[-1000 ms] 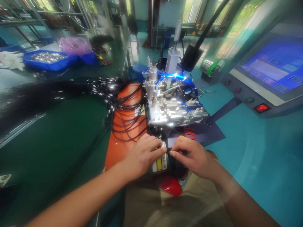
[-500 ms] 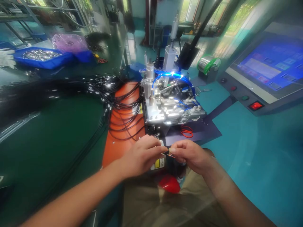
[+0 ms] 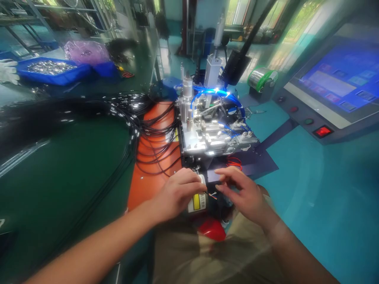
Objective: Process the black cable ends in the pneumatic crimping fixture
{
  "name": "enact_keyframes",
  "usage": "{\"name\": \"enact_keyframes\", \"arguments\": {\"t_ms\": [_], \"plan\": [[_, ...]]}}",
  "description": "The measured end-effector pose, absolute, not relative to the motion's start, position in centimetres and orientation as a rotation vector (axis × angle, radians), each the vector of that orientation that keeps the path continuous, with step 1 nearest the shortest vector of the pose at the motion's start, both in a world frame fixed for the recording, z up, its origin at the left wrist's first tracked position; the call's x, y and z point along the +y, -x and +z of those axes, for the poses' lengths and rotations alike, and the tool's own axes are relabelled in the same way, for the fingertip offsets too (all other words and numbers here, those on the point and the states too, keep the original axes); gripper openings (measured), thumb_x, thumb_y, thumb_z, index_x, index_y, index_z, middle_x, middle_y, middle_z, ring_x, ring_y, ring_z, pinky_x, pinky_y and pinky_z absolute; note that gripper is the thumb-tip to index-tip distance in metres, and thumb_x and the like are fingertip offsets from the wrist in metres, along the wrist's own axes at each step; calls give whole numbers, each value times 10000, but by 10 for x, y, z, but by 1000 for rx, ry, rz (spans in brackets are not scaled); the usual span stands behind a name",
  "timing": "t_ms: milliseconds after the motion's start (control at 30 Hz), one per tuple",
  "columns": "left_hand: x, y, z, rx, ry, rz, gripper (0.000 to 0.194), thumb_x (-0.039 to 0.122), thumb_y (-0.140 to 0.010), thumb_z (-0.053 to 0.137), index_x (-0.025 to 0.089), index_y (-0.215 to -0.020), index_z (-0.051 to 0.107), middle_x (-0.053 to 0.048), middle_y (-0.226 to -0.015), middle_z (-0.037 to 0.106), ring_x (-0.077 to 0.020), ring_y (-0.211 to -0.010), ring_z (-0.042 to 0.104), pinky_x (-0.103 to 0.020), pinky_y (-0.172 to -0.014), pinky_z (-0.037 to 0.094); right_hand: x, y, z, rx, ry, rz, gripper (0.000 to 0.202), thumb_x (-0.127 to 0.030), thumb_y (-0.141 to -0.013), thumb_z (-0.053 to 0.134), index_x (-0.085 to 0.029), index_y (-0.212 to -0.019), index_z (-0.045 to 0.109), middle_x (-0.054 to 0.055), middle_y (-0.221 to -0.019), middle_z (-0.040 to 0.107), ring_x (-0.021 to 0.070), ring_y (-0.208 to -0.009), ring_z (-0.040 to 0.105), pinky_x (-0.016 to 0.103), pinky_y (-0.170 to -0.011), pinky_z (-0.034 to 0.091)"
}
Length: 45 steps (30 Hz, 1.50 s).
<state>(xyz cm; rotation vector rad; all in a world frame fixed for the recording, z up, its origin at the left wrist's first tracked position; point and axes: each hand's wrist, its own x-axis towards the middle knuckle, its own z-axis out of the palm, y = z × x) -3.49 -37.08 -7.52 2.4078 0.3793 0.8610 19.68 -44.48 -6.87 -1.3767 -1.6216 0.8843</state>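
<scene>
My left hand (image 3: pixel 185 192) pinches a thin cable (image 3: pixel 211 195) whose split, stripped wire ends stick out to the right of the fingertips. Just right of those ends is my right hand (image 3: pixel 241 193), thumb and fingers apart with nothing between them. Both hands are above my lap, in front of the metal machine (image 3: pixel 213 134) with its blue air tubes. Black cables (image 3: pixel 155 148) lie across the orange plate (image 3: pixel 148 185) beyond my left hand. A white box with a yellow label (image 3: pixel 197 202) is partly hidden behind that hand.
Red-handled scissors or pliers (image 3: pixel 234 162) lie on the grey plate before the machine. A control panel (image 3: pixel 322 114) stands at right, near a solder wire spool (image 3: pixel 260 80). At far left, a blue tray (image 3: pixel 56 79) holds small metal parts. A red object (image 3: pixel 211 229) is below my hands.
My right hand has let go of the wire ends, its fingers spreading and drawing slightly away to the right. My left hand has stayed in place with the cable.
</scene>
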Motion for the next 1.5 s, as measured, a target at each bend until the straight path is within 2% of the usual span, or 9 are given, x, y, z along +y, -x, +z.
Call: {"name": "enact_keyframes", "arguments": {"t_ms": [167,467,633,767,1000,1100,1200,1333,1500], "plan": [[-371,36,-76,377,-2386,861,244,89,-948,465,164,-1074,659,-70,-904,601,-156,-832,530,-280,-738,447,-454,-195,-76,-1925,1216,489,332,-163,-921,610,-295,-1225,625,63,-1038,611,194,-928,610,336,-805,527],[-370,36,-76,371,-2384,823,252,133,-975,438,174,-1073,667,-76,-905,606,-157,-832,536,-273,-730,452,-450,-199,-64,-2127,1083,443,281,-102,-970,474,-240,-1043,708,60,-947,655,161,-819,611,291,-701,498],[-370,37,-79,377,-2424,773,235,148,-970,469,193,-1079,672,-73,-924,625,-162,-853,542,-283,-753,442,-449,-201,-56,-2156,1089,752,252,-141,-980,464,-216,-1013,702,56,-929,651,158,-798,593,288,-697,469],[-369,36,-79,355,-2467,770,266,169,-989,428,195,-1054,684,-78,-938,653,-165,-862,554,-301,-772,427,-446,-195,-53,-1861,1221,1177,148,-256,-917,596,-189,-817,682,24,-789,614,143,-701,555,268,-637,443],[-367,36,-79,329,-2449,738,263,156,-983,434,191,-1050,686,-78,-941,660,-170,-869,556,-311,-790,423,-439,-192,-74,-1011,1213,1993,290,-405,-760,699,-156,-676,573,-83,-482,361,61,-428,248,208,-410,179],[-368,36,-79,337,-2448,741,260,160,-984,433,189,-1053,681,-80,-946,658,-168,-868,560,-305,-789,431,-444,-199,-82,-1286,1392,1694,272,-413,-888,593,-156,-805,626,-37,-581,481,92,-479,400,216,-444,311],[-368,36,-79,338,-2458,758,282,171,-994,407,191,-1039,684,-78,-933,659,-162,-861,572,-297,-788,440,-453,-201,-87,-1647,1504,1011,133,-284,-919,587,-208,-1014,641,28,-841,621,161,-742,584,280,-668,484],[-368,36,-80,348,-2449,784,268,163,-986,422,196,-1035,683,-76,-942,661,-163,-879,585,-295,-801,446,-463,-196,-90,-1944,1281,519,222,-164,-926,586,-256,-1127,608,58,-1001,649,184,-878,628,312,-766,516],[-368,36,-79,330,-2436,773,254,126,-963,453,194,-1050,681,-74,-962,662,-167,-896,578,-301,-804,443,-463,-194,-81,-2115,1085,356,305,-40,-928,512,-238,-1129,628,62,-994,674,163,-845,640,275,-716,519]]}}
